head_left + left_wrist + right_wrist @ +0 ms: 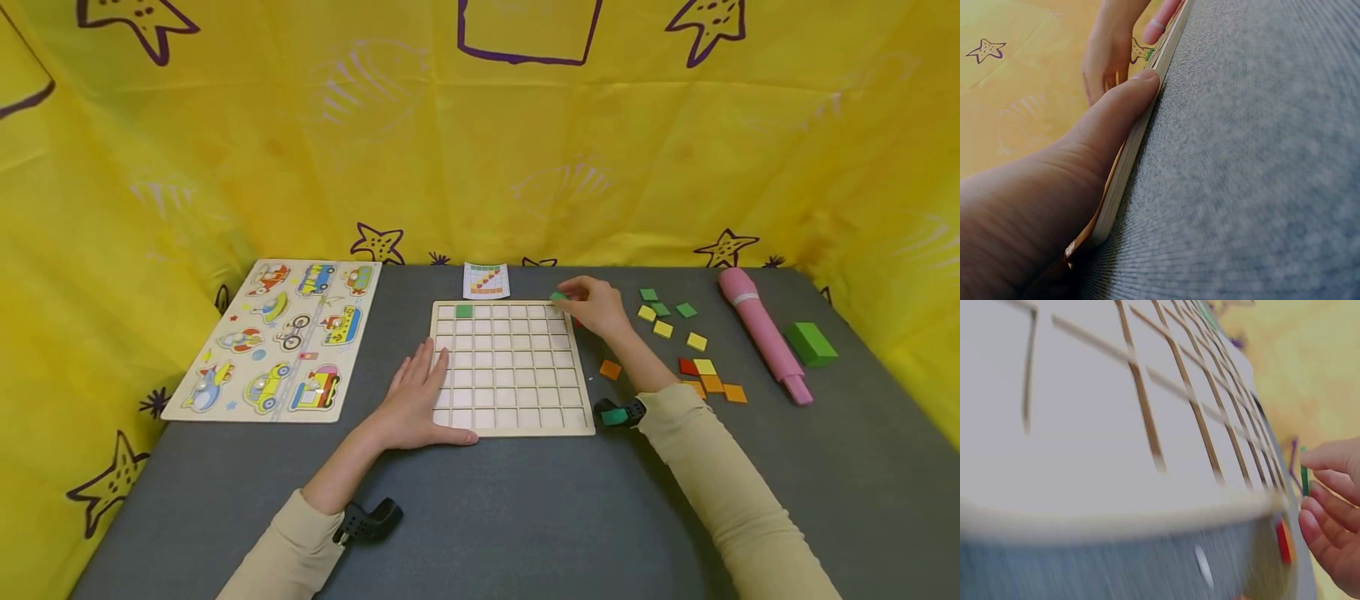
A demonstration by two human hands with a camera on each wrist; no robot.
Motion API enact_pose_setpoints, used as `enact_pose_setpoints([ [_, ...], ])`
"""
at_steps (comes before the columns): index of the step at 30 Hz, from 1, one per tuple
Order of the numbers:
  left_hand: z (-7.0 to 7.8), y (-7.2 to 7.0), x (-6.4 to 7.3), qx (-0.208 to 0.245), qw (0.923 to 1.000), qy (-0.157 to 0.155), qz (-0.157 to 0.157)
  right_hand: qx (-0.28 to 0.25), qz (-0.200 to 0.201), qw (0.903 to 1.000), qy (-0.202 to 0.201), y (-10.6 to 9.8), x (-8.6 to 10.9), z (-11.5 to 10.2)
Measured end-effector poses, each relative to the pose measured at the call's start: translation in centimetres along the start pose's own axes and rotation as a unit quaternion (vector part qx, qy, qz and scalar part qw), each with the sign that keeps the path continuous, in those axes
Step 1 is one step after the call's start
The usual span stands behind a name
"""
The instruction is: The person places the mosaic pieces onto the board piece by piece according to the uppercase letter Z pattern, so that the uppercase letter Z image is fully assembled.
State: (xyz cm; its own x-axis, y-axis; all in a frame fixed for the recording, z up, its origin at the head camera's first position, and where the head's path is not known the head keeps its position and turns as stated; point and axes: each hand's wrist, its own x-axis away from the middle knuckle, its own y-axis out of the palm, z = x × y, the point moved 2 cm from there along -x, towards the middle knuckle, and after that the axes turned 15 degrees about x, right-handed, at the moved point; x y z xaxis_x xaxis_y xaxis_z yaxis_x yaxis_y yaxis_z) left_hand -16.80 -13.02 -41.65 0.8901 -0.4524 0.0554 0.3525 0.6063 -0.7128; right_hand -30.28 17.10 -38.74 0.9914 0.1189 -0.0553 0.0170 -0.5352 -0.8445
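Note:
A wooden grid board (517, 377) with white square cells lies on the table, one green tile (464, 311) sitting in its back row near the left. Above the board's back right corner, my right hand (598, 307) pinches another green tile (1304, 472) between thumb and fingers. My left hand (412, 402) rests on the board's left side with fingers stretched out; its thumb (1107, 122) lies along the near edge. Partly hidden by the right hand is a red tile (1284, 542) beside the board. Behind the board, a small pattern card (486, 282) shows coloured squares.
Loose green, yellow, red and orange tiles (697, 342) lie right of the board. Farther right are a pink microphone-shaped object (765, 329) and a green block (812, 344). A wooden picture puzzle (247, 367) lies left. Yellow cloth (480, 167) hangs behind the table.

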Motion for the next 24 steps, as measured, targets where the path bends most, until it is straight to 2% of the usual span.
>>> enact_pose_setpoints([
  [6,-0.3,0.1,-0.1,-0.004,1.0,-0.004,0.0,-0.022,-0.045,0.9978,-0.043,2.6,-0.1,-4.0],
  [11,-0.5,0.2,-0.2,-0.007,0.9999,-0.008,0.0,-0.014,-0.054,0.9939,-0.095,4.4,-0.4,-6.5],
  [16,-0.2,0.2,-0.2,-0.007,0.9999,-0.009,0.0,0.008,-0.044,0.9898,-0.135,5.6,-0.8,-7.9],
  [24,0.0,0.1,-0.1,-0.003,1.0,-0.008,0.002,-0.015,-0.031,0.9901,-0.136,6.6,-1.0,-8.4],
])
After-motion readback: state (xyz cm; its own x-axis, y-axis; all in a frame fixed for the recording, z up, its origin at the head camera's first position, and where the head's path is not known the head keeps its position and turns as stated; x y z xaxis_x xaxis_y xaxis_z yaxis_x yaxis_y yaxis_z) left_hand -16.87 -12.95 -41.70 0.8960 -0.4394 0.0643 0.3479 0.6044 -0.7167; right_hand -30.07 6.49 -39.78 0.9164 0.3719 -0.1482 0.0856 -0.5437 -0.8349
